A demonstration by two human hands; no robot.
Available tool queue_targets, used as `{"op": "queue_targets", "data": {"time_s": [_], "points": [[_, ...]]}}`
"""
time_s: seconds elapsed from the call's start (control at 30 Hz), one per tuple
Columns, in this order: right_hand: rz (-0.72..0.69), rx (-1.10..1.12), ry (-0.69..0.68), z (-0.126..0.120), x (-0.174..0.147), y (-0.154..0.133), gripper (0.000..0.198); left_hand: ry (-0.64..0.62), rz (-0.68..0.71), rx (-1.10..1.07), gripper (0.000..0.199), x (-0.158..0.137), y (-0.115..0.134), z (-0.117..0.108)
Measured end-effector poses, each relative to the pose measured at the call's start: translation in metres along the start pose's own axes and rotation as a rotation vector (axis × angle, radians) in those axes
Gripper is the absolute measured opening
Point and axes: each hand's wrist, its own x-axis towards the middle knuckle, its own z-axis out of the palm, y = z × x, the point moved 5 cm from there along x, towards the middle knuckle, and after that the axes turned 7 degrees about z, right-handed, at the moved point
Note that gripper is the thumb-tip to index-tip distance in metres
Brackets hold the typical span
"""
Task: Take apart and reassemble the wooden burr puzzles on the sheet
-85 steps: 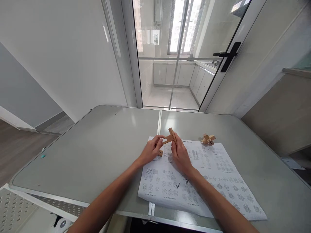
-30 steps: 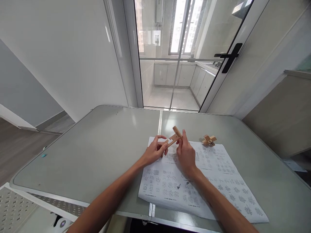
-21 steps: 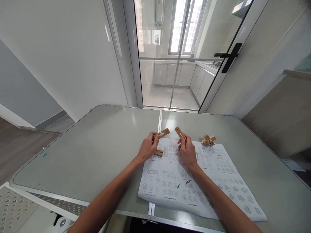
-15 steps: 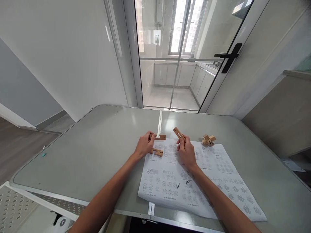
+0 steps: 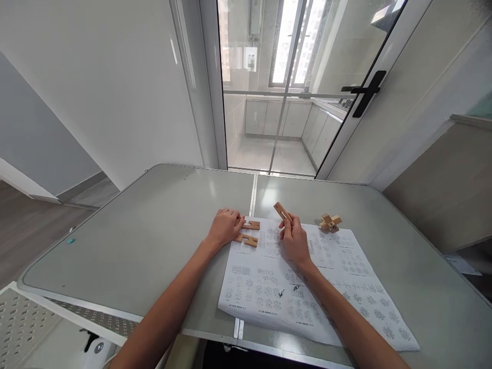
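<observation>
My right hand (image 5: 295,238) is closed on a slotted wooden puzzle piece (image 5: 282,209), held tilted up above the paper, its free end toward the upper left. My left hand (image 5: 226,225) has its fingers curled over the left end of a notched wooden puzzle piece (image 5: 253,225) at the paper's upper left edge. Just below that lies a second notched piece (image 5: 250,241), its left end partly under the same hand. An assembled cross of wooden pieces (image 5: 329,222) sits to the right, by the sheet's top edge. Printed diagrams cover the paper sheet (image 5: 269,261).
The grey-green table (image 5: 115,241) has a metal seam (image 5: 253,195) across it. A small teal bit (image 5: 70,241) lies near the left edge. Beyond the far edge stands a glass door (image 5: 261,123) with a black handle (image 5: 369,93). A white perforated rack (image 5: 31,328) is at the lower left.
My left hand has lowered the upper notched piece from near the seam down toward the paper, closer to the other notched piece. My right hand and its piece have hardly moved.
</observation>
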Motion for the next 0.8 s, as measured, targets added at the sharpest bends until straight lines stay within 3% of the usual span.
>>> {"op": "queue_targets", "data": {"time_s": [0.13,0.37,0.8], "points": [[0.0,0.026,-0.022,0.0,0.0,0.0,0.039,0.036,0.043,0.032,0.026,0.0,0.006,-0.006],[0.008,0.03,-0.011,0.0,-0.001,-0.002,0.036,-0.114,0.325,-0.041,0.046,-0.002,0.028,-0.005],[0.008,0.025,-0.002,0.0,-0.002,-0.003,0.037,-0.155,0.315,-0.103,0.04,-0.002,0.034,-0.002]]}}
